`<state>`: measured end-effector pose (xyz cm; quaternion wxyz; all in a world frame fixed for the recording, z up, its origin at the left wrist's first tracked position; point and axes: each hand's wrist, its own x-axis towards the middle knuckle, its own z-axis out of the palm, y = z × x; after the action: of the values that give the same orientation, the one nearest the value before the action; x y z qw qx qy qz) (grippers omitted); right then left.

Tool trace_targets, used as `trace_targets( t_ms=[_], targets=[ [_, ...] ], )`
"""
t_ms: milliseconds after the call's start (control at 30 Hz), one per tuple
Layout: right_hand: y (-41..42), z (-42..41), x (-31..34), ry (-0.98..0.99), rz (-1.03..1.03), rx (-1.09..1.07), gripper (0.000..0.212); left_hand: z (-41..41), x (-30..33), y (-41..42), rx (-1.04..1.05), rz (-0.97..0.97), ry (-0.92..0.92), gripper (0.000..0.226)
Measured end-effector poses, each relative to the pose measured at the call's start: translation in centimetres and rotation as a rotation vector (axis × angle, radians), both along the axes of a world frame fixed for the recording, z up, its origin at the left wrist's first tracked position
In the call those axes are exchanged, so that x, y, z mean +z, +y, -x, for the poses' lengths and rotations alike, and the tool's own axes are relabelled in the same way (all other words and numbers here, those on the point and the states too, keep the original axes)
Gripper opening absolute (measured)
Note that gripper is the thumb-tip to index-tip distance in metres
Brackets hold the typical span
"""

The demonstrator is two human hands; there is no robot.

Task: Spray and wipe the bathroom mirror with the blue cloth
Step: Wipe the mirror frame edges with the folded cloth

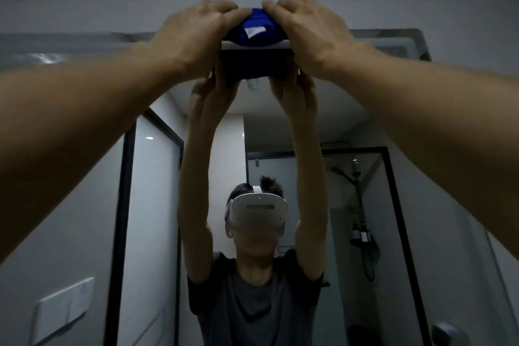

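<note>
The bunched deep-blue cloth point(257, 26) looks soft and matt, a woven fabric with a small white sewn-in label point(255, 31) of smoother finish. The large wall mirror point(348, 109) is smooth, glossy glass with a pale edge. Reflected in it, the white headset point(257, 212) reads as smooth, satin plastic, the grey T-shirt point(254, 300) as dull knit cloth, and the black-framed shower door point(393, 205) as glossy glass in matt metal.

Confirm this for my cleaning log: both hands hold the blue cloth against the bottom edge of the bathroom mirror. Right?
Not quite. The head view shows the left hand and the right hand holding the blue cloth at the top edge of the bathroom mirror, not the bottom. The rest stands: both hands are on it.
</note>
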<state>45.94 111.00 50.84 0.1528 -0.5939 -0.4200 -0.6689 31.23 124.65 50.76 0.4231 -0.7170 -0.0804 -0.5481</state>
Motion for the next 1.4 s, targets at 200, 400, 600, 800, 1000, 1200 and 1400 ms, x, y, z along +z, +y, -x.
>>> trace_targets(
  t_ms=[200,400,600,800,1000,1200,1400],
  targets=[
    [1.2,-1.0,0.7,0.016,0.008,0.056,0.063,-2.2,0.5,1.3,-0.114,0.065,-0.073,0.067],
    [1.7,-1.2,-0.7,0.024,-0.018,0.022,0.069,-2.3,-0.7,1.8,-0.128,0.082,-0.077,0.068],
    [1.7,-0.7,-3.8,0.052,0.015,0.015,0.071,-1.3,-4.1,2.2,-0.130,0.122,-0.036,0.069],
    [1.5,-0.3,-9.0,0.071,0.047,0.054,0.065,-0.1,-8.9,1.9,-0.073,0.111,0.017,0.067],
    [1.6,-0.4,-16.4,0.077,0.096,0.057,0.070,1.0,-15.8,2.1,-0.011,0.097,0.075,0.059],
    [1.6,-1.1,-24.1,-0.022,0.085,0.054,0.066,1.9,-23.5,2.2,0.000,0.124,0.133,0.056],
    [0.8,-0.5,-30.1,-0.018,0.126,0.075,0.061,2.7,-28.9,2.1,-0.005,0.172,0.234,0.075]
  ],
)
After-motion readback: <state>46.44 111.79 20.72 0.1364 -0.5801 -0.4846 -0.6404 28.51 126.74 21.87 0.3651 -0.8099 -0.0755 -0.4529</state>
